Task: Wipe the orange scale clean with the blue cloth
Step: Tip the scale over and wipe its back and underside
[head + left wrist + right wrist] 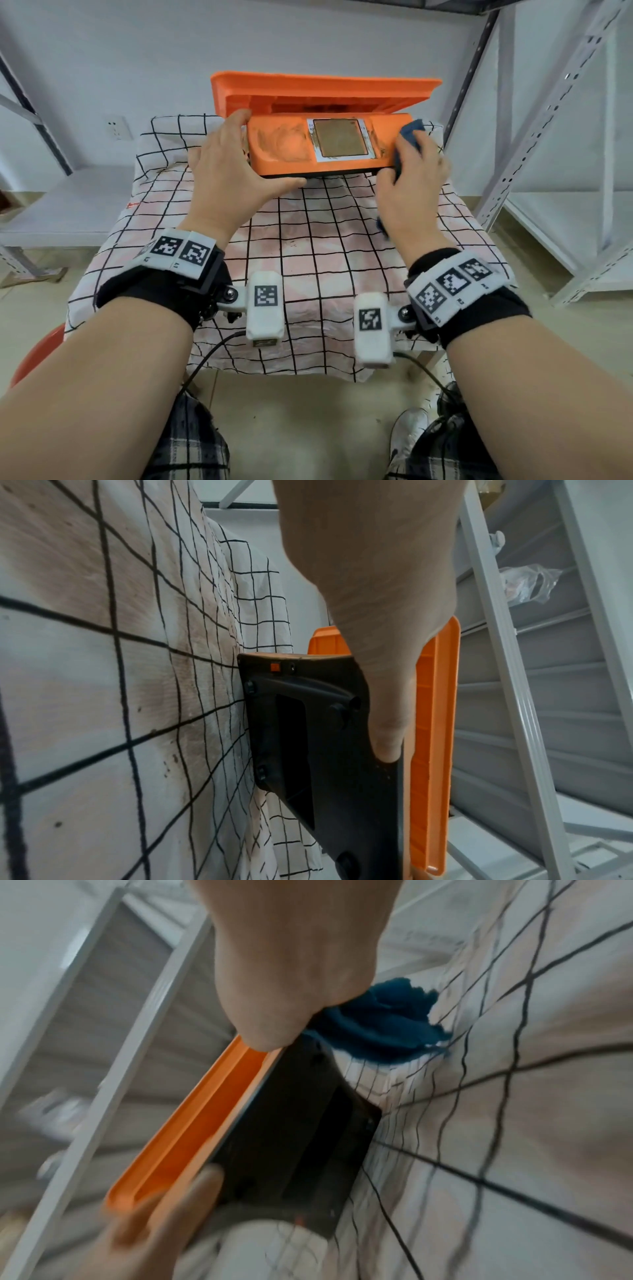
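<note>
The orange scale [284, 147] lies on the checked tablecloth [308, 240] with its hinged lid [325, 89] raised behind it. Brown smears cover its orange top and the screen [339, 140]. My left hand [236, 161] grips the scale's left end, fingers on top and thumb [387, 723] along the black underside [308, 737], so the front edge is lifted. My right hand [411, 181] holds the bunched blue cloth [412, 132] and presses it against the scale's right end. The right wrist view is blurred; it shows the blue cloth [387, 1023] beside the black underside [301, 1123].
Grey metal shelving [548, 120] stands close on the right, with another rack [34, 137] on the left. A red stool [30, 359] sits at the lower left. A white wall with a socket [118, 126] is behind the small table.
</note>
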Tool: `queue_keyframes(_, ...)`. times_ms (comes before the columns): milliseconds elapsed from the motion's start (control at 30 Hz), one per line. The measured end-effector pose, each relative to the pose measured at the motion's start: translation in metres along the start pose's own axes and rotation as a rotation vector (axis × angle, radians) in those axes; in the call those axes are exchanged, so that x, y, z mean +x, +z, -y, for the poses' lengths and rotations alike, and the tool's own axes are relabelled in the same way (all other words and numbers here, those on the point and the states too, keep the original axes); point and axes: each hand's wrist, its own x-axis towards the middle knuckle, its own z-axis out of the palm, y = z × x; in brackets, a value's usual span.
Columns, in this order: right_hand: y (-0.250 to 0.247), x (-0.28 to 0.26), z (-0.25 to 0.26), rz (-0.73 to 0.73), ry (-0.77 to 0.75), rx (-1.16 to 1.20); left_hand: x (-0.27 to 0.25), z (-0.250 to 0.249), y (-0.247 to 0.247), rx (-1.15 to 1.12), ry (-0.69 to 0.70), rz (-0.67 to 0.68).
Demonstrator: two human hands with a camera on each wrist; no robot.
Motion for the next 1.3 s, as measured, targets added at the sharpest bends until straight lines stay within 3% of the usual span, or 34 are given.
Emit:
queue_keyframes(67, 0.005, -0.011, 0.010, 0.033, -0.159, -0.116, 0.000, 0.000, -0.001, -0.006, -0.005, -0.008)
queue_keyframes(133, 0.005, -0.017, 0.013, 0.053, -0.214, -0.125, -0.001, 0.001, -0.001, -0.004, 0.004, -0.009)
queue_keyframes(267, -0.008, -0.009, 0.003, 0.083, 0.003, 0.176, -0.002, 0.002, 0.001, 0.009, 0.025, -0.003)
queue_keyframes(533, -0.017, 0.028, -0.013, -0.114, -0.124, 0.068, -0.001, 0.007, 0.000, 0.059, 0.036, -0.001)
queue_keyframes(633, 0.000, 0.026, -0.019, 0.037, -0.055, 0.043, -0.005, 0.006, 0.000, 0.083, 0.056, -0.002)
queue_keyframes(700, 0.009, 0.019, -0.016, 0.058, -0.002, 0.057, -0.006, 0.005, 0.002, 0.076, 0.057, 0.001)
queue_keyframes(833, 0.016, 0.002, 0.015, 0.116, -0.259, 0.060, -0.005, 0.003, 0.003, 0.059, 0.048, -0.010)
queue_keyframes(933, 0.013, 0.002, 0.019, 0.139, -0.328, 0.061, -0.005, 0.002, 0.003, 0.067, 0.064, -0.013)
queue_keyframes(1000, 0.008, 0.009, 0.008, 0.114, -0.298, 0.023, -0.006, 0.002, 0.003, 0.067, 0.073, -0.013)
queue_keyframes(1167, 0.000, 0.026, -0.009, 0.065, 0.023, 0.115, -0.007, 0.001, 0.007, 0.074, 0.099, -0.017)
queue_keyframes(1233, 0.002, 0.022, 0.005, 0.071, -0.004, 0.170, -0.006, 0.000, 0.008, 0.063, 0.093, -0.026)
queue_keyframes(1300, 0.006, 0.013, 0.020, 0.134, -0.126, 0.208, -0.006, 0.001, 0.007, 0.066, 0.091, -0.032)
